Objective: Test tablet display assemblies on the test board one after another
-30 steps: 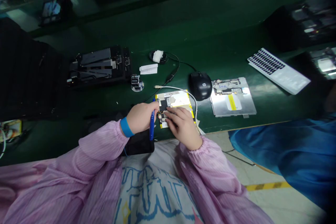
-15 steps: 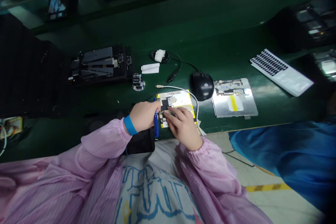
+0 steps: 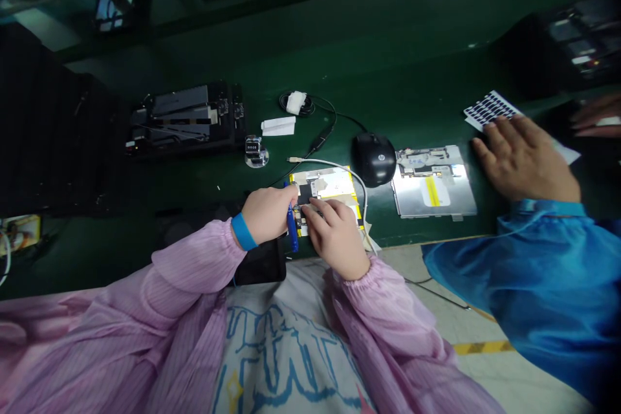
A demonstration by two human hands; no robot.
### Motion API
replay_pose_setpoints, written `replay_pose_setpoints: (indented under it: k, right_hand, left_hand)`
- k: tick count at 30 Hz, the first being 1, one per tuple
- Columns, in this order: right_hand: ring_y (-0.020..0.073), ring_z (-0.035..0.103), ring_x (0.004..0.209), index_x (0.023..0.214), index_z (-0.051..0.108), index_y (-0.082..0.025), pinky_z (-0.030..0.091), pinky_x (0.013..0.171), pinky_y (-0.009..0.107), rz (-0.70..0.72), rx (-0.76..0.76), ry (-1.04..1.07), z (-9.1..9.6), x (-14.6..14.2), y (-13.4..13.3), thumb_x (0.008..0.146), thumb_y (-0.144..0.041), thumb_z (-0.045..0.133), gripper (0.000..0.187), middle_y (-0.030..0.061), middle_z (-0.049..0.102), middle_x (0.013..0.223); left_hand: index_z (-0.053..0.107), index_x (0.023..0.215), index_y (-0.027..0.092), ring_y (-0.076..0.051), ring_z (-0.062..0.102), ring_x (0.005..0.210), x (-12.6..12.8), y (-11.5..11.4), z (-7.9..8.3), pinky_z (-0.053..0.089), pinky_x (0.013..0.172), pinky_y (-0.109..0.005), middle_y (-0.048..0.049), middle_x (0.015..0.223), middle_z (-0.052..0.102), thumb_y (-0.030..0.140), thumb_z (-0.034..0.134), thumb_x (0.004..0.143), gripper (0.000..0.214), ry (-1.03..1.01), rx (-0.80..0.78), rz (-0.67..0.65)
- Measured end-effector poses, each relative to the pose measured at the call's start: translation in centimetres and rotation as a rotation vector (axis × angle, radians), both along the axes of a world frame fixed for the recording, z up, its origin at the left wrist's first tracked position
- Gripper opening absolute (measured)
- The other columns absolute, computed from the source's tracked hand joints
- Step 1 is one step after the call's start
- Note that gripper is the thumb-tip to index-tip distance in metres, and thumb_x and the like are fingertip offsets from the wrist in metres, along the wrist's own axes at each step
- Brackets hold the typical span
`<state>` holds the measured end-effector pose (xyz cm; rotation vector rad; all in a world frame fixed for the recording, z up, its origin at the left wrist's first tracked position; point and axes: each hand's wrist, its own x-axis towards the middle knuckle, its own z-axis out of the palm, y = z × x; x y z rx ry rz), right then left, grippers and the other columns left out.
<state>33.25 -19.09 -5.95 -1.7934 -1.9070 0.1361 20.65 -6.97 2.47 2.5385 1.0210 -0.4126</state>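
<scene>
An opened device with a yellow-edged battery and a circuit board (image 3: 326,186) lies at the near edge of the green bench (image 3: 398,84). My left hand (image 3: 266,212) is closed around a blue pen-like tool (image 3: 292,231), held upright at the board's left side. My right hand (image 3: 334,233) rests on the board's near part, fingers bent and pressing together on a small part I cannot make out. A white cable (image 3: 339,167) arcs over the device.
A black mouse (image 3: 372,158) and a silver back cover (image 3: 433,181) lie to the right. A co-worker's hand (image 3: 524,156) in a blue sleeve covers a sheet of black stickers (image 3: 488,110). A black jig (image 3: 187,118), a tally counter (image 3: 252,150) and a white charger (image 3: 295,102) sit further back.
A co-worker's hand in a blue sleeve has reached onto the sticker sheet at the right. My own hands have shifted only slightly on the board.
</scene>
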Motion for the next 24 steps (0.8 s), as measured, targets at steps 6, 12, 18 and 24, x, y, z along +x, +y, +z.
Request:
replay_pose_setpoints:
  k: [6, 12, 18, 24]
  right_hand:
    - [0.0296, 0.045, 0.111, 0.123, 0.06, -0.014, 0.043, 0.09, 0.047, -0.05, 0.004, 0.004, 0.0, -1.1, -0.2, 0.092, -0.021, 0.046, 0.035, 0.0139, 0.057, 0.128]
    - [0.0307, 0.045, 0.113, 0.123, 0.059, -0.012, 0.043, 0.089, 0.046, -0.059, -0.036, -0.068, 0.3, -1.6, -0.2, 0.093, -0.022, 0.044, 0.035, 0.0149, 0.057, 0.129]
    - [0.0284, 0.048, 0.11, 0.12, 0.061, -0.014, 0.044, 0.088, 0.044, -0.057, -0.041, -0.017, 0.9, -1.3, -0.1, 0.094, -0.025, 0.043, 0.033, 0.0134, 0.059, 0.126]
    - [0.0246, 0.054, 0.107, 0.114, 0.062, -0.016, 0.046, 0.093, 0.043, -0.027, 0.044, 0.181, 1.3, 0.7, 1.9, 0.094, -0.026, 0.044, 0.028, 0.0123, 0.062, 0.115]
  left_hand:
    - [0.059, 0.092, 0.019, -0.024, 0.065, 0.071, -0.2, 0.0, -0.3, 0.038, 0.058, -0.027, -0.0058, 0.074, 0.066, 0.026, 0.05, 0.083, 0.014, -0.004, 0.007, -0.007]
    - [0.054, 0.085, 0.018, -0.018, 0.06, 0.061, -0.4, -0.3, -0.2, 0.036, 0.056, -0.026, -0.0041, 0.069, 0.062, 0.024, 0.049, 0.085, 0.008, -0.108, -0.053, 0.014]
    - [0.049, 0.077, 0.017, -0.01, 0.057, 0.061, -5.7, 0.3, 4.0, 0.043, 0.061, -0.021, -0.0007, 0.076, 0.065, 0.036, 0.053, 0.084, 0.02, -0.411, -0.379, 0.087]
    - [0.04, 0.074, 0.02, -0.021, 0.065, 0.084, -16.6, 0.7, 4.3, 0.051, 0.077, -0.033, -0.0075, 0.097, 0.069, 0.045, 0.053, 0.079, 0.028, -0.439, 0.02, 0.618]
